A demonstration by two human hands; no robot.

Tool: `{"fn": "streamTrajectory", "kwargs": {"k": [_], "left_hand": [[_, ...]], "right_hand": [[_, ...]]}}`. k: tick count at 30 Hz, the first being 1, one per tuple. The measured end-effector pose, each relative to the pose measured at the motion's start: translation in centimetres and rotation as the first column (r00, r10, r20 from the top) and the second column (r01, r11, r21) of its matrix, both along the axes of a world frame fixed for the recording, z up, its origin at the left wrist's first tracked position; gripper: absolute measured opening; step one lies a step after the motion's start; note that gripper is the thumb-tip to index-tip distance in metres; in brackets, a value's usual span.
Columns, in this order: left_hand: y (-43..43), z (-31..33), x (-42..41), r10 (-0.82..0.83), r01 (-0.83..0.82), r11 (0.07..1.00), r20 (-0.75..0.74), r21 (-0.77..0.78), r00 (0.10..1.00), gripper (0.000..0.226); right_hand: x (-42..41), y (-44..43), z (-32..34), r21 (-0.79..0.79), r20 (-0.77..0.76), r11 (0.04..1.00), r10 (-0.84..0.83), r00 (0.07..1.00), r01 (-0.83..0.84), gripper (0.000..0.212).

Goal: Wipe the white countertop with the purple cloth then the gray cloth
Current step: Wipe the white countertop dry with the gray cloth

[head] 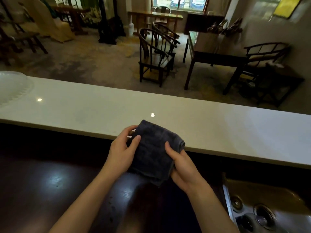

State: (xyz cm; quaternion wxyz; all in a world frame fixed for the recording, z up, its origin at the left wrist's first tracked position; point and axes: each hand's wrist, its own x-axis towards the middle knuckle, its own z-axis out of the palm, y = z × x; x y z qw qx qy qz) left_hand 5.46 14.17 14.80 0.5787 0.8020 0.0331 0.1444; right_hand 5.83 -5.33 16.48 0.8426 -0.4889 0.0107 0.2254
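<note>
A folded dark gray cloth (152, 148) is held between both hands over the near edge of the long white countertop (84, 111). My left hand (122, 152) grips the cloth's left side, thumb on top. Along the cloth's right side my right hand (182, 167) clasps it, thumb pressed on the upper face. The far end of the cloth overlaps the counter's surface; its near end hangs below the edge. No purple cloth shows in view.
A white ribbed plate or lid (11, 86) sits at the counter's far left. A dark lower worktop (50, 182) lies below, with a metal sink (269, 212) at right. Beyond the counter stand wooden chairs (156, 58) and a dark table (213, 52).
</note>
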Motion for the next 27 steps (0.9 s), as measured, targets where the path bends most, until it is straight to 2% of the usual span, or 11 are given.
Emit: {"fn": "streamTrajectory", "kwargs": {"k": [4,9,12,14,16,18,20,22,24,25,27], "left_hand": [[-0.5,2.1,2.1,-0.005,0.005,0.999,0.018,0.047,1.000,0.040],[0.9,1.9,3.2,0.088,-0.074,0.936,-0.026,0.343,0.996,0.047],[2.7,0.9,3.8,0.156,-0.089,0.856,-0.090,0.510,0.984,0.047],[3.6,-0.1,3.9,0.182,-0.068,0.780,-0.121,0.622,0.976,0.047],[4.1,-1.0,3.8,0.209,-0.046,0.697,-0.141,0.715,0.968,0.047],[4.4,-1.7,3.7,0.229,-0.044,0.653,-0.142,0.756,0.963,0.046],[4.4,-2.0,3.8,0.240,-0.053,0.635,-0.132,0.771,0.962,0.047],[4.6,-2.1,3.8,0.244,-0.055,0.635,-0.133,0.770,0.961,0.048],[4.8,-2.1,3.7,0.240,-0.054,0.640,-0.132,0.767,0.962,0.050],[5.0,-2.0,3.7,0.235,-0.055,0.640,-0.127,0.766,0.964,0.050],[5.3,-1.9,3.7,0.226,-0.055,0.642,-0.120,0.765,0.967,0.053]], "right_hand": [[1.8,-0.7,1.7,0.049,-0.005,0.998,-0.047,0.999,0.047,0.035],[3.9,-3.6,3.0,0.072,-0.003,0.968,-0.241,0.970,0.241,0.038],[5.3,-6.4,3.8,-0.083,0.114,0.904,-0.409,0.905,0.419,0.024],[6.0,-8.2,4.0,-0.316,0.223,0.785,-0.483,0.847,0.532,0.022],[6.5,-9.9,3.7,-0.535,0.382,0.599,-0.457,0.803,0.596,0.034],[6.6,-11.4,3.1,-0.642,0.548,0.444,-0.305,0.779,0.625,0.041],[6.7,-12.3,2.1,-0.679,0.656,0.362,-0.090,0.749,0.638,0.040],[7.2,-12.8,0.1,-0.792,0.608,0.178,0.137,0.782,0.585,0.050],[7.1,-12.2,-2.1,-0.879,0.419,-0.113,0.282,0.863,0.463,0.059],[6.9,-11.7,-3.1,-0.871,0.368,-0.210,0.316,0.874,0.443,0.063],[6.5,-10.3,-4.1,-0.853,0.376,-0.243,0.328,0.866,0.463,0.066]]}}
